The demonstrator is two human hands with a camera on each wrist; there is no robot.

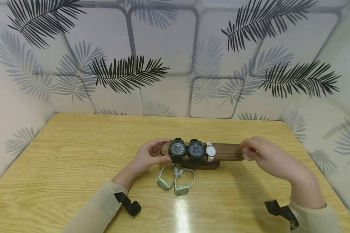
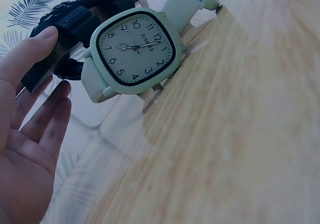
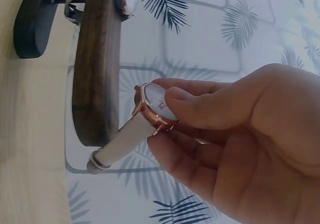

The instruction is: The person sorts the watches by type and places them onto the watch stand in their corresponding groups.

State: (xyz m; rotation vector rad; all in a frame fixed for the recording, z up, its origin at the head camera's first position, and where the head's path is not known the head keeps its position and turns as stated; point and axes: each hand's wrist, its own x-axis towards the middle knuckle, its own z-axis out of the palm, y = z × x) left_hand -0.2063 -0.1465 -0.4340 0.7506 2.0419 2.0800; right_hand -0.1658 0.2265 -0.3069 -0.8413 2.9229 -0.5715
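A dark wooden watch stand carries two black digital watches and a white-strapped watch with a round dial. At its left end, my left hand holds the bar, thumb in front beside the first black watch and fingers behind. My right hand pinches another watch by its rose-gold case between thumb and fingers. This watch's pale strap is looped closed and hangs right at the bar's right end. Part of its dial is hidden by the thumb.
Two mint-green watches stand on the wood-grain table in front of the stand, straps buckled into loops. The left wrist view shows one square green dial up close. A leaf-patterned wall covering borders the table's back.
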